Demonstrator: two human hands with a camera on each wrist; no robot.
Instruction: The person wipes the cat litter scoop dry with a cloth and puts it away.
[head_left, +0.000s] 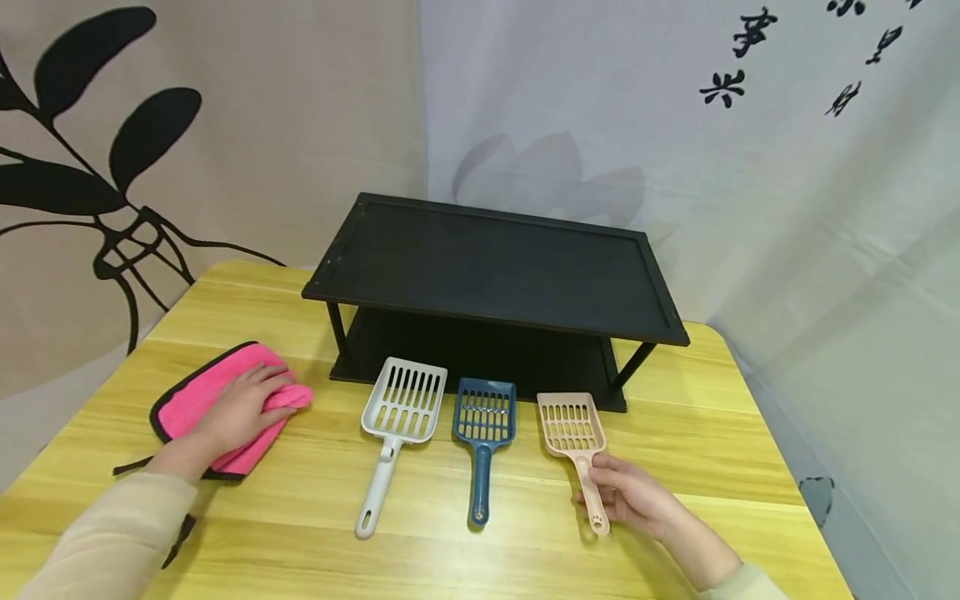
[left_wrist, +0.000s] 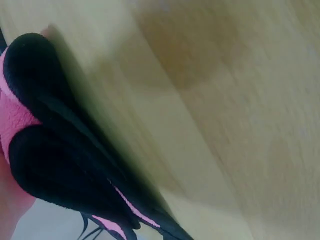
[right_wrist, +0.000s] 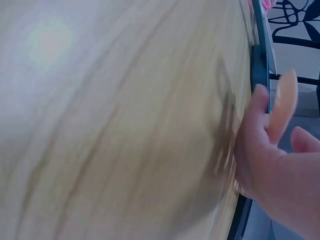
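Note:
My left hand (head_left: 242, 407) lies over a pink cloth (head_left: 197, 398) with black edging and pinches a bunched fold of it between thumb and fingers. In the left wrist view the folded cloth (left_wrist: 21, 120) shows its dark edges close over the wood. My right hand (head_left: 637, 496) holds a pale pink litter scoop (head_left: 576, 425) by its handle, thumb on top and fingers beneath. The right wrist view shows the handle end (right_wrist: 284, 106) between thumb and fingers of that hand (right_wrist: 270, 160). A blue litter scoop (head_left: 482, 467) and a white litter scoop (head_left: 382, 483) lie to its left.
Behind the scoops stands a black two-level rack (head_left: 495, 267), its lower shelf partly hidden under the top. All rests on a wood-grain table (head_left: 675, 417). Pale curtains (head_left: 570, 100) with dark prints hang at the back. Black straps (head_left: 180, 540) trail by the left sleeve.

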